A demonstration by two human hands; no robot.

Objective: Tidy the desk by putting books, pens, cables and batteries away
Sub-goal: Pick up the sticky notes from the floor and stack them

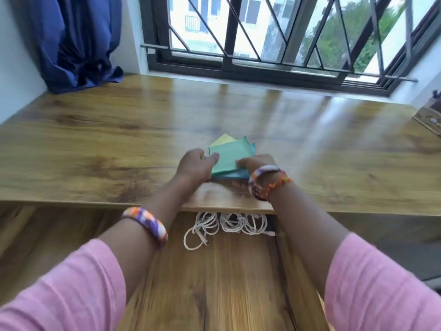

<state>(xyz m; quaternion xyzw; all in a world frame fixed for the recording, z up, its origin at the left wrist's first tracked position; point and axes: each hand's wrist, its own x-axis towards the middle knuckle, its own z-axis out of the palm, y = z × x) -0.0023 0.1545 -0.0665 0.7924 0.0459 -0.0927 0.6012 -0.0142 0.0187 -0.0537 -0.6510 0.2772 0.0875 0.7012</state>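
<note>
A small fanned stack of thin books [230, 155], green on top with a yellow and a blue one beneath, lies near the front edge of the wooden desk [119, 130]. My left hand [196, 164] grips the stack's left side, thumb on the green cover. On the right side, my right hand [256, 163] holds the stack, with fingers curled under the blue one. Below the desk edge, several coiled white cables [229, 223] lie in an open wooden drawer [214, 283].
A barred window [274, 32] runs along the far side of the desk, and a blue curtain [76, 44] hangs at the back left. A patterned object [428, 117] sits at the desk's far right edge. The frame is blurred.
</note>
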